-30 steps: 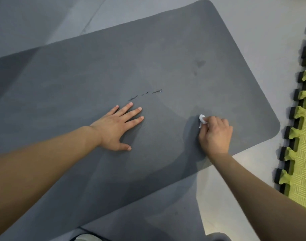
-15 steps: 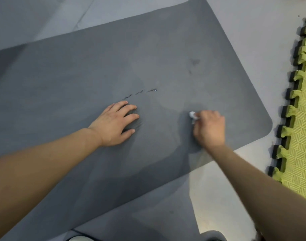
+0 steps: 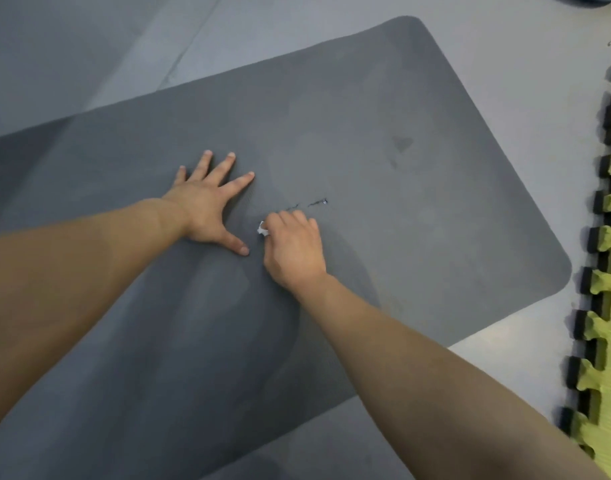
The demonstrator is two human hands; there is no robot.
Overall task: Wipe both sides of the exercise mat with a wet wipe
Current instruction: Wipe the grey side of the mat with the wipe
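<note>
Our right hand [image 3: 293, 249] has its fingers curled round the wet wipe [image 3: 262, 230], pressing it onto the grey exercise mat [image 3: 418, 237]. Our left hand [image 3: 210, 206] lies flat, fingers spread, just left of it. Bare mat runs rightward to its rounded edge, then grey floor [image 3: 522, 81] and green foam tiles [image 3: 609, 341].

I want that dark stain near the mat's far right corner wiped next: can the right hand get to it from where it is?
Probably yes. The right hand grips the wet wipe mid-mat, and only bare exercise mat lies between it and the dark stain. The left hand rests flat off to the other side.
</note>
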